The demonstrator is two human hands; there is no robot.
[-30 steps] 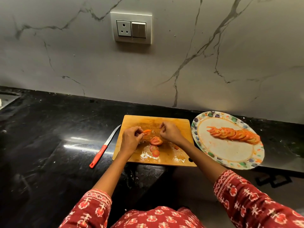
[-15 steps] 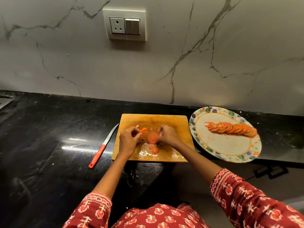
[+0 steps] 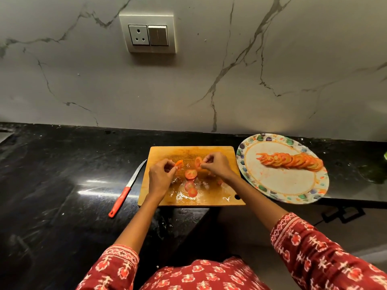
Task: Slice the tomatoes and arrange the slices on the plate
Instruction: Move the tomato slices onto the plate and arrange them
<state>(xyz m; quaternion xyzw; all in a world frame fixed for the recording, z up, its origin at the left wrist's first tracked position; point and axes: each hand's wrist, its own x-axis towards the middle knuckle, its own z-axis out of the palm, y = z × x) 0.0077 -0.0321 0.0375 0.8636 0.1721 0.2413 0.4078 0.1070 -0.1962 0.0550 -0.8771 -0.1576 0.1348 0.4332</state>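
1. The left hand (image 3: 160, 181) hovers over the left part of a wet rectangular wooden cutting board (image 3: 228, 197), its fingertips pinching a small orange-red tomato piece (image 3: 179, 163).
2. The right hand (image 3: 217, 166) reaches across the board's upper middle, thumb and fingers pinched on a round tomato slice (image 3: 198, 162) held up on edge.
3. 3 loose red tomato slices (image 3: 191, 174) lie flat on the board between and below the 2 hands, amid pooled juice.
4. A round white plate with a multicoloured patterned rim (image 3: 272, 193) sits just right of the board; a fanned, overlapping row of tomato slices (image 3: 291, 161) runs across its upper half.
5. A knife with a red plastic handle and steel blade (image 3: 125, 190) lies on the black stone countertop (image 3: 52, 174) just left of the board, blade tip pointing away from the person.
6. A grey socket-and-switch panel (image 3: 148, 34) is set in the white veined marble wall (image 3: 272, 70) behind the counter.
7. Red patterned sleeves (image 3: 314, 254) cover both forearms near the lower edge.
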